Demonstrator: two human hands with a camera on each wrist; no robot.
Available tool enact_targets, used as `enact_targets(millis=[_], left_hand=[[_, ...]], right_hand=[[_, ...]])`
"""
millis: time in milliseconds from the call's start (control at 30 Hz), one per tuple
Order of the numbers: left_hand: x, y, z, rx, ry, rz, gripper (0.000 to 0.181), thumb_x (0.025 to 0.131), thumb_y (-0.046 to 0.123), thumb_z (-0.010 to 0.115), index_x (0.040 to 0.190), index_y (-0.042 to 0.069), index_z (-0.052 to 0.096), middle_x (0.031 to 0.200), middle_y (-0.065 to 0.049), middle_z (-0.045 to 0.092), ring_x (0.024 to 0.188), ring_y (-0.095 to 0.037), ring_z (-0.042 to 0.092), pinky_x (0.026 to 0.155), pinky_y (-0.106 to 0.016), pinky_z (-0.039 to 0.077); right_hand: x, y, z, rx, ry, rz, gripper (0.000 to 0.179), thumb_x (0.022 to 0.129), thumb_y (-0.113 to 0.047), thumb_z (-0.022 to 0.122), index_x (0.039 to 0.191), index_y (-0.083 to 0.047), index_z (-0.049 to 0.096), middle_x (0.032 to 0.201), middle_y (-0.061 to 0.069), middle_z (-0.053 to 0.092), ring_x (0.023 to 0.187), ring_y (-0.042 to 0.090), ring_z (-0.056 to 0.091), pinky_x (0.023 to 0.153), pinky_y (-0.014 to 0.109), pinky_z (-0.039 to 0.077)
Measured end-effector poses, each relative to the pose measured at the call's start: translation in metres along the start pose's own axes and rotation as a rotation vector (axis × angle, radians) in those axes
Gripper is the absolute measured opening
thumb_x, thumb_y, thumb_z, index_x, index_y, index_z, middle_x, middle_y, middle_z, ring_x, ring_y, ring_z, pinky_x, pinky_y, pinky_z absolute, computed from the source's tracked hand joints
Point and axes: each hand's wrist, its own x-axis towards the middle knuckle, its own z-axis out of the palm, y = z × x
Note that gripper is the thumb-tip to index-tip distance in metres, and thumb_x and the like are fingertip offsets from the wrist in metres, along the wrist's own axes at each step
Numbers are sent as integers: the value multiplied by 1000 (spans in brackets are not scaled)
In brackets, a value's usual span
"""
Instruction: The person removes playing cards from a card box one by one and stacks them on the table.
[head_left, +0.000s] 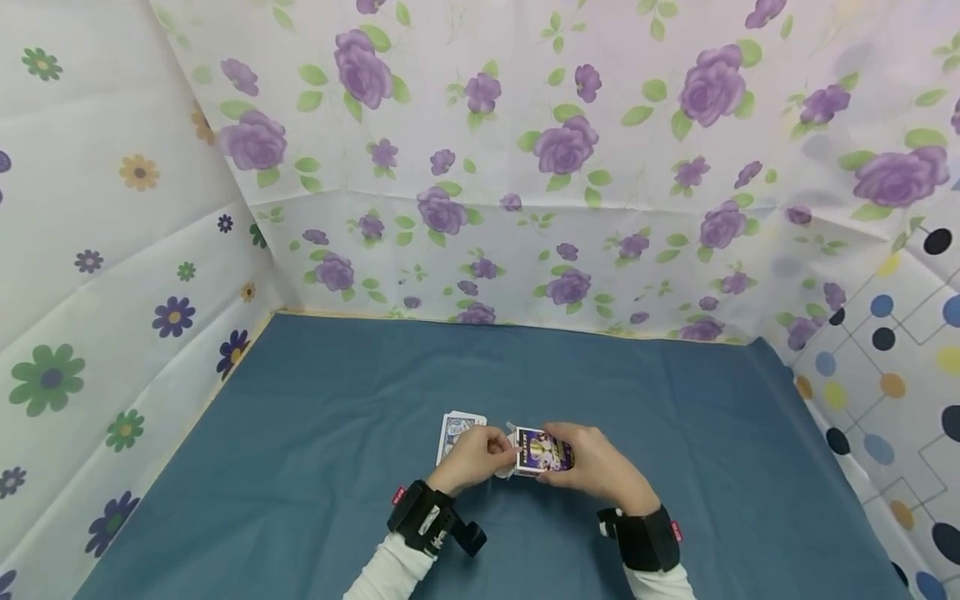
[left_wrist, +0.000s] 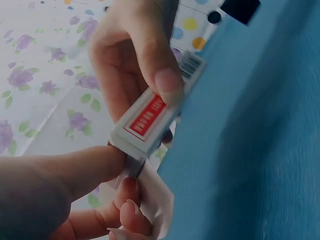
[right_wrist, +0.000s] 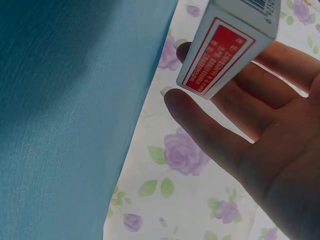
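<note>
Hands (head_left: 471, 460) (head_left: 598, 468) grip card box (head_left: 545, 452), inside hidden; card stack (head_left: 454, 428) nearby.

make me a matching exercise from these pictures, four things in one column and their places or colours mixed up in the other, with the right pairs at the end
Things
1. card box
2. loose cards
3. table cover
4. far wall sheet

Places and colours
A. plain blue
B. pale, with purple flowers and green leaves
C. held in the right hand
D. lying on the table, partly hidden by the left hand in the head view

Right pairs: 1-C, 2-D, 3-A, 4-B
</note>
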Motion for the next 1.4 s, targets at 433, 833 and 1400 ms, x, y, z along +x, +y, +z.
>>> enact_targets(millis=[433,833,1400], left_hand=[[0,-5,-6,-166,-48,-29,24,95,17,61,83,-2,68,66,-3,53,56,-12,39,55,-24,31],[-9,-9,-17,-288,45,-78,24,98,15,56,96,-6,67,72,-21,66,61,-14,55,63,-32,48],[-16,-11,-23,-500,70,-143,39,93,7,61,126,-11,53,89,-19,74,71,-9,70,67,-26,55]], right_hand=[[1,1,0,-8,2,-2,65,79,-33,80,131,-1,58,123,14,65,97,16,63,78,32,51],[1,-1,-1,-12,21,3,64,78,-32,81,129,-2,59,122,12,65,95,12,61,79,31,51],[1,-2,0,-41,51,24,67,77,-35,82,129,1,59,123,14,65,97,14,62,79,35,51]])
